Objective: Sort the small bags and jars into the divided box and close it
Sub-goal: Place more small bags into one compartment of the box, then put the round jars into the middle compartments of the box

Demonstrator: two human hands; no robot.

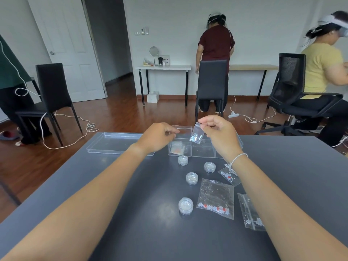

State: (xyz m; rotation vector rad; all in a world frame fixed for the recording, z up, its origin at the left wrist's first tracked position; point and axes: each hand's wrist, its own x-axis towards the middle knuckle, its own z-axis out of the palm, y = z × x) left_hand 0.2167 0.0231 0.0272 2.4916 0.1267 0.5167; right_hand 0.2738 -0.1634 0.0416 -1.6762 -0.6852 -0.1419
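A clear divided box (199, 153) stands open at the far side of the dark table, with a small orange-filled bag (177, 150) in its near-left compartment. My right hand (219, 132) pinches a small bag of silver flakes (197, 135) by its top, hanging over the box. My left hand (157, 136) hovers by the box's left edge, fingers curled, holding nothing that I can see. Several small round jars (183, 160) (192, 178) (186, 205) lie on the table nearer me, beside bags of flower sequins (216, 198) (228, 175) (251, 211).
The clear lid (113, 143) lies flat to the left of the box. Beyond the table stand black chairs (52, 98), cables on the wood floor, and three other people at the room's sides and back.
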